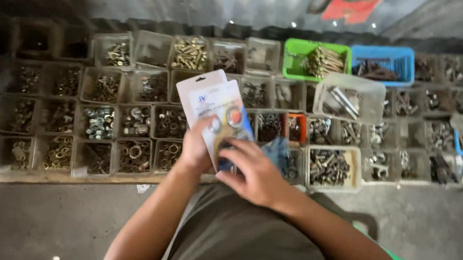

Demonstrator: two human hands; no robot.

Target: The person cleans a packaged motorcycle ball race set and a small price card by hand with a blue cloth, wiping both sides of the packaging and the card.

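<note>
Seated over the floor, facing rows of small bins. Both hands hold flat blister-card packs (pixel 216 109), two at least, fanned one behind the other; white card, a round metallic item and blue print showing under clear plastic. Left hand (pixel 197 149) grips the packs from the left edge and behind, thumb pressed on the front face of the near pack, fingers closed around the card. Right hand (pixel 255 176) covers the near lower end of the front pack, fingers (pixel 235 149) curled and closed on its edge, seemingly working at it or sliding it off the one behind; which, I cannot tell. To do this well, judgement only: keep the left grip firm on the rear card, move only the front pack with the right, hold the pair above the lap so nothing drops into the bins. The packs stand tilted, tops leaning far and left, above the compartmented tray of nuts and washers (pixel 130 155). Farther right sit a green basket (pixel 297 69) of brass-coloured bolts, a blue basket (pixel 408 58) and a clear tub (pixel 375 89).
</note>
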